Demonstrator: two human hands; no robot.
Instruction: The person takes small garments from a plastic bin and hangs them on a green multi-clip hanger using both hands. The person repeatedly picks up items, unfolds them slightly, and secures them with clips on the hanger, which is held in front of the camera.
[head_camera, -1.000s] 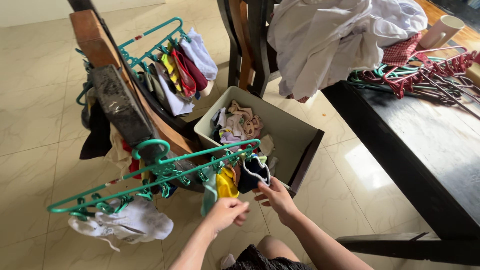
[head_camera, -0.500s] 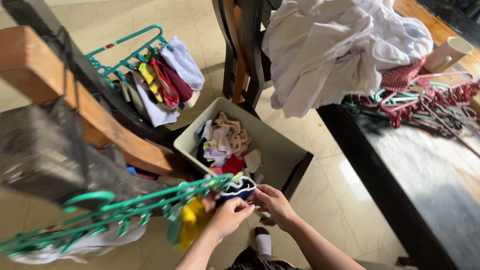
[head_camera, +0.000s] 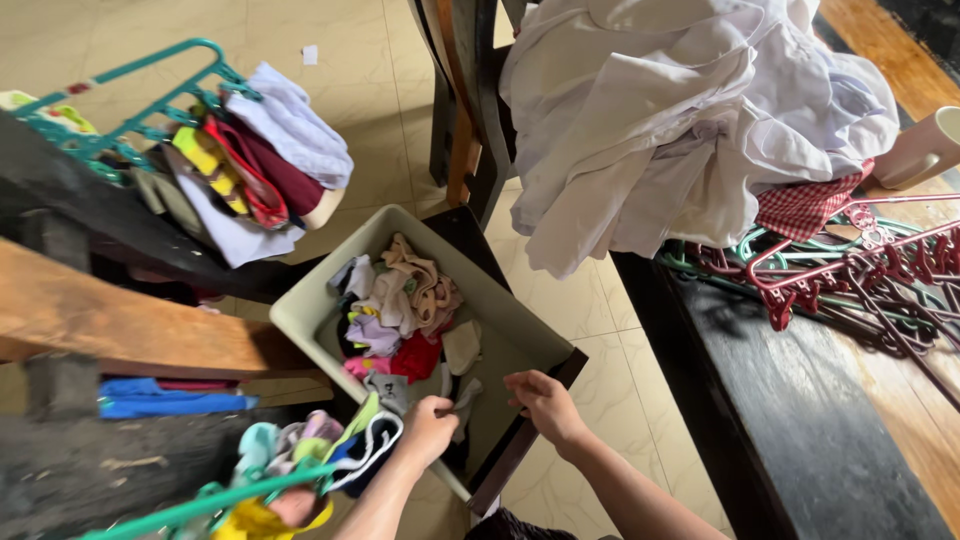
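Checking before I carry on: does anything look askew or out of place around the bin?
Yes: the grey bin sits tilted, not flat, and a heap of white laundry hangs off the dark table's edge.

A heap of white laundry (head_camera: 690, 130) lying piled on a dark table (head_camera: 800, 440), red and green hangers (head_camera: 860, 270) tangling beside it, what may be a pale mug (head_camera: 925, 150) sitting at the edge, a dark wooden chair (head_camera: 465, 100) standing behind, folded blue cloth (head_camera: 165, 397) resting under a wooden beam (head_camera: 120, 325).

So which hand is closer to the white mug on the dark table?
The right hand. It hovers over the drawer's near corner, below-left of the mug. The left hand is further left, at the clipped socks.
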